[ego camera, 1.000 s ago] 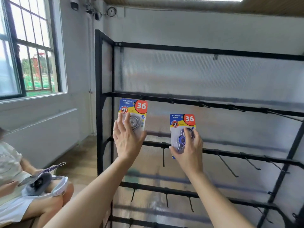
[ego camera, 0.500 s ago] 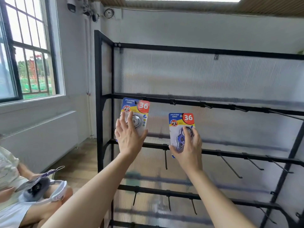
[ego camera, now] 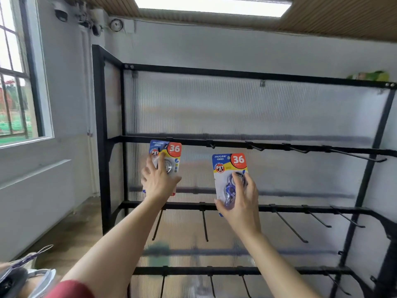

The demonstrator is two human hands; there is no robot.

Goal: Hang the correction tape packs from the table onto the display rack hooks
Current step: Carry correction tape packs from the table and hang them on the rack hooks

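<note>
Left hand [ego camera: 160,182] grips the silver-dispenser correction tape pack [ego camera: 169,151], a blue, yellow and red card printed with a white 36 and fronted by a clear blister. The fingers spread up over the blister and the thumb hooks round the right edge. This pack is tilted slightly and raised against the black metal display rack [ego camera: 98,125], and its top edge overlaps the upper crossbar [ego camera: 193,143]. Whether its hanging hole sits on a hook cannot be told.

The right hand [ego camera: 241,198] pinches the blue-dispenser correction tape pack [ego camera: 228,166], a card of the same kind, with the fingers curled over the blister and the thumb under the lower left corner. That pack stands upright in the air in front of the ribbed translucent back panel [ego camera: 236,108], below the upper crossbar and apart from it, with its bottom edge level with the middle crossbar [ego camera: 265,208].

Bare black wire hooks [ego camera: 256,147] stick out along the upper crossbar to the right of both packs, and more hang from the bars beneath. A window [ego camera: 12,93] is on the left wall. A red sleeve [ego camera: 73,289] shows at the bottom edge.
</note>
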